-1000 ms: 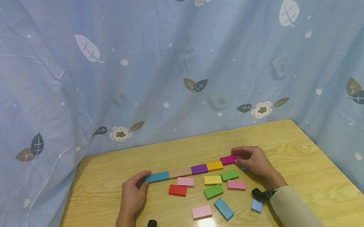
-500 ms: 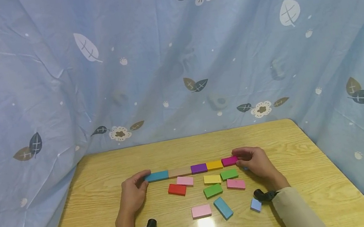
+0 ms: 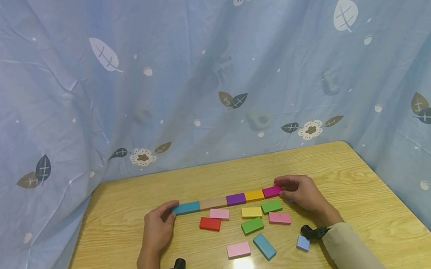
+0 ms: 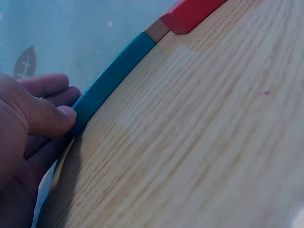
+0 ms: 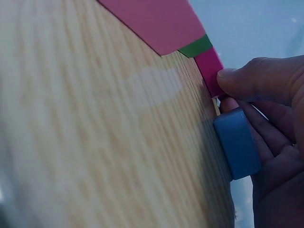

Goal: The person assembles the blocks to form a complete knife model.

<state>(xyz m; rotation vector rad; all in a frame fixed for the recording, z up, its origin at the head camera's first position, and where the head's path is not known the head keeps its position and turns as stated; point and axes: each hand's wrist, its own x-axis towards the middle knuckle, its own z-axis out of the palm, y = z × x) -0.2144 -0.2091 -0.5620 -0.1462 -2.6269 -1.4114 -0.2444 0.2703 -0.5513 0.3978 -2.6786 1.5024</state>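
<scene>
Row count: five flat blocks lie end to end across the counter (image 3: 331, 168) — teal block (image 3: 185, 208), tan block (image 3: 212, 203), purple block (image 3: 236, 199), orange-yellow block (image 3: 254, 195), magenta block (image 3: 271, 191).
Loose blocks: nine lie on the near side of the row — three pink (image 3: 219, 214), (image 3: 279, 218), (image 3: 238, 250), two green (image 3: 271, 206), (image 3: 252, 226), one red (image 3: 210, 223), one yellow (image 3: 251, 212), one teal (image 3: 264, 246), one light blue (image 3: 303, 243).
Hidden block: a tenth, blue block (image 5: 236, 143) lies under the right palm, seen plainly only from the right wrist.
Left hand: the left hand (image 3: 157, 228) rests on the counter, forearm running back toward the person; its thumb tip (image 4: 57, 118) and fingers bear against the outer end of the teal block, lightly bent, not wrapped round it.
Right hand: the right hand (image 3: 303, 195) mirrors it at the other end, thumb (image 5: 256, 78) pressed on the magenta block's end, fingers cupped over the blue block beneath; whether they clasp it cannot be told.
Row axis: the long axis runs left to right, parallel to the counter's far edge, each block lying flat with its length along that line.
Place: mid-counter, between the two hands.
Backdrop: blue cloth (image 3: 204, 61) printed with leaves and flowers hangs behind and to both sides.
</scene>
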